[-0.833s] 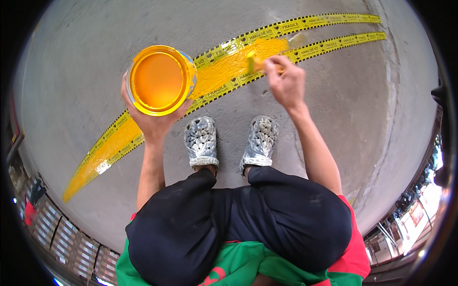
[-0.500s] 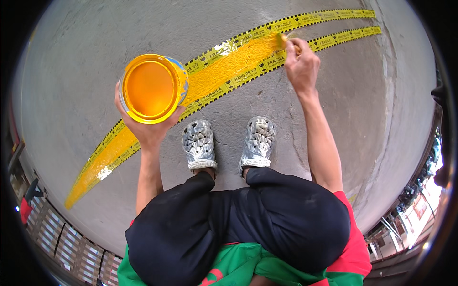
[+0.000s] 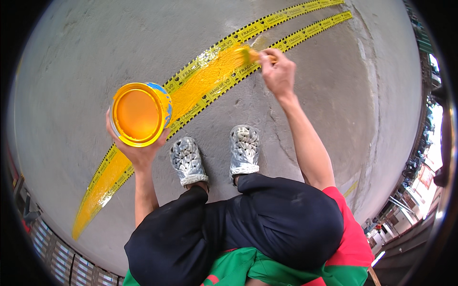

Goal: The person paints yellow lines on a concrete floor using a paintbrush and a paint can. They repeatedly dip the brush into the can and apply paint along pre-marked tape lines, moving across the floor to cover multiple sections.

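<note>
My left hand point(image 3: 142, 155) is wrapped round the lower side of an open paint can point(image 3: 167, 102), its yellow-smeared rim facing up and yellow-orange paint inside. With closed fingers, my right hand point(image 3: 280, 74) grips the handle of a paintbrush point(image 3: 248, 56). The yellow-coated bristles are on the floor at the far end of a wet yellow stripe point(image 3: 202, 78), slightly blurred. Two strips of yellow and black printed tape, the upper tape point(image 3: 260, 25) and the lower tape point(image 3: 305, 35), border the stripe. Part of the stripe is hidden behind the can.
Grey concrete floor point(image 3: 95, 47) surrounds the stripe, with cracks to the right. My feet, in grey-white clogs point(image 3: 244, 148), stand just below the lower tape. Slatted stacks point(image 3: 57, 252) line the lower left edge. Assorted clutter point(image 3: 415, 167) lies along the right edge.
The brush and my right hand have moved left and slightly down in the picture, over the stripe's far end. The whole view has shifted, and the can appears lower and further left.
</note>
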### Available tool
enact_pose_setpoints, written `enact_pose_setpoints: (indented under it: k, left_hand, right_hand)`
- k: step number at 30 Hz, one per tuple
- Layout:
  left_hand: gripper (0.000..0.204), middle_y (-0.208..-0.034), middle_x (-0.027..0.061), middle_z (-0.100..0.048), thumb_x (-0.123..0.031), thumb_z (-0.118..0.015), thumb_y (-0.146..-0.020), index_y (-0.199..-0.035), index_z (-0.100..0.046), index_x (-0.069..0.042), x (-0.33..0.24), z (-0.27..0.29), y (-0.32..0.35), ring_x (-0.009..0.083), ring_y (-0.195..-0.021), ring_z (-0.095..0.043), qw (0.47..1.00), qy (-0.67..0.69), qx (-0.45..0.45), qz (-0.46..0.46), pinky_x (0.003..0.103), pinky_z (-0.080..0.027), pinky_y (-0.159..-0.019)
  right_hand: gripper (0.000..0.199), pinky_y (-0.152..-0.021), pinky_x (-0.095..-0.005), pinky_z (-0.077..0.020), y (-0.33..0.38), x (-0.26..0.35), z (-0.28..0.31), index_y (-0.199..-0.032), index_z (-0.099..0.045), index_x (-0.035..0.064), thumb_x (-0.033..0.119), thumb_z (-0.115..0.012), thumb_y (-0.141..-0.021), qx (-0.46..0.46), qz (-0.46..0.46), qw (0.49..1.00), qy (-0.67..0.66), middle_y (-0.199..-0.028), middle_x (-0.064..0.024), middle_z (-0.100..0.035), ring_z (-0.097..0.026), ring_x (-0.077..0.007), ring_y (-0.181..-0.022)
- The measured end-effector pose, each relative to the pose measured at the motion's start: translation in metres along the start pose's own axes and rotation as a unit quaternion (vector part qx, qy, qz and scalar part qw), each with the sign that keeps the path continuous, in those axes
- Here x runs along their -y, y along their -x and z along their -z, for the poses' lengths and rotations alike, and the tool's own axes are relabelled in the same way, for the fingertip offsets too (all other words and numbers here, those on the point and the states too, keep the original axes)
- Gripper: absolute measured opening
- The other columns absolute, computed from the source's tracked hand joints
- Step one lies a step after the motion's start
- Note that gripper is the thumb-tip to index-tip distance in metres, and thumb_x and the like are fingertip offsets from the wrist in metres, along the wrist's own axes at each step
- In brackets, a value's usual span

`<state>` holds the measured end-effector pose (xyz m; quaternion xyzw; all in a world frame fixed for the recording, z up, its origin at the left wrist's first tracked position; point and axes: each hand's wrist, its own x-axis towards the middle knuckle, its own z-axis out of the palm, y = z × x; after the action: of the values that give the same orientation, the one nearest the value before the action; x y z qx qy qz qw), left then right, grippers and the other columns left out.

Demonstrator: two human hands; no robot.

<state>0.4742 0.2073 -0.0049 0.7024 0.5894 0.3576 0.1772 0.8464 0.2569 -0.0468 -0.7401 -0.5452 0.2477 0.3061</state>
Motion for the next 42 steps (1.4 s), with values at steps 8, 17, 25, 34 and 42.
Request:
enact_pose_setpoints:
  k: [8, 17, 25, 34, 42]
  left_hand:
    - [0.119, -0.142, 0.0171, -0.050, -0.032, -0.099, -0.058, -0.150, -0.030, -0.002, -0.015, -0.025, -0.012, 0.0302, -0.131, -0.054, 0.987, 0.160, 0.017, -0.025, 0.043, -0.045, -0.112]
    - [0.115, -0.143, 0.0197, -0.050, -0.046, -0.095, -0.064, -0.150, -0.033, -0.002, -0.027, -0.039, -0.032, 0.0369, -0.133, -0.050, 0.969, 0.220, 0.045, -0.101, 0.048, -0.029, -0.118]
    - [0.106, -0.146, 0.0232, -0.042, -0.047, -0.086, -0.070, -0.150, -0.032, -0.003, -0.044, -0.042, -0.030, 0.0400, -0.142, -0.040, 0.968, 0.230, 0.012, -0.101, 0.062, -0.018, -0.120]
    - [0.112, -0.147, 0.0230, -0.039, -0.049, -0.088, -0.066, -0.149, -0.029, -0.002, -0.043, -0.059, -0.026, 0.0383, -0.144, -0.036, 0.975, 0.201, 0.030, -0.085, 0.063, -0.014, -0.120]
    - [0.115, -0.148, 0.0195, -0.041, -0.043, -0.093, -0.063, -0.150, -0.029, -0.003, -0.066, -0.065, -0.044, 0.0379, -0.141, -0.040, 0.991, 0.107, 0.014, -0.081, 0.059, -0.025, -0.119]
  right_hand:
    - [0.025, -0.072, -0.0294, -0.0610, -0.001, 0.060, 0.075, -0.106, -0.067, -0.0095, 0.014, -0.065, -0.100, -0.149, 0.023, 0.955, -0.257, -0.097, -0.0184, -0.074, -0.074, -0.0227, -0.078]
    - [0.014, -0.073, -0.0290, -0.0580, 0.066, 0.196, 0.092, -0.105, -0.067, -0.0057, 0.001, -0.069, -0.093, 0.152, 0.099, 0.964, -0.196, -0.101, -0.0181, -0.074, -0.074, -0.0215, -0.083]
    - [0.010, -0.067, -0.0251, -0.0541, 0.062, 0.239, 0.071, -0.104, -0.063, -0.0020, 0.005, -0.057, -0.101, 0.199, 0.164, 0.963, -0.072, -0.092, -0.0079, -0.065, -0.063, -0.0122, -0.075]
    - [0.014, -0.068, -0.0235, -0.0543, 0.025, 0.195, 0.084, -0.110, -0.058, -0.0006, 0.011, -0.058, -0.102, 0.189, 0.160, 0.959, -0.139, -0.094, -0.0082, -0.064, -0.064, -0.0122, -0.079]
    - [0.023, -0.068, -0.0252, -0.0578, -0.046, 0.153, 0.089, -0.114, -0.057, 0.0019, 0.006, -0.066, -0.093, 0.216, 0.061, 0.911, -0.345, -0.098, -0.0132, -0.070, -0.067, -0.0150, -0.082]
